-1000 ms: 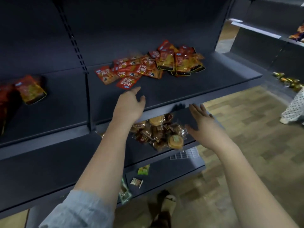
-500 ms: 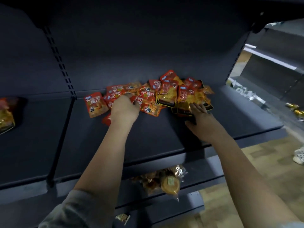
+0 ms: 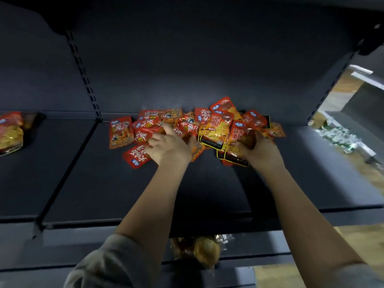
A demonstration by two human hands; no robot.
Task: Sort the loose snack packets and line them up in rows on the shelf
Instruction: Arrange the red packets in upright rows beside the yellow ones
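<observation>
Red-and-orange foil snack packets lie in a loose heap at the back of the dark grey metal shelf, approx. mid-bay, overlapping each other w/ no rows formed. Most are small red sachets w/ white lettering; a few on the right are bigger pouches w/ yellow-edged black bottoms. One red sachet sits at the front-left edge of the heap, tilted, just beside the left hand.

Left hand rests on the left part of the heap, palm down, fingers spread and reaching into the sachets; can't tell if it pinches any. Right hand is at the right side of the heap, fingers curled round the lower end of the bigger pouches, holding several together, raised at an angle.

Slotted upright divides this bay from the next one left, where another bunch of red-and-yellow packets lies at the back, well apart from the heap. Below the shelf lip, clear-wrapped golden buns show on a lower shelf. Grey sleeve covers the left upper arm.
</observation>
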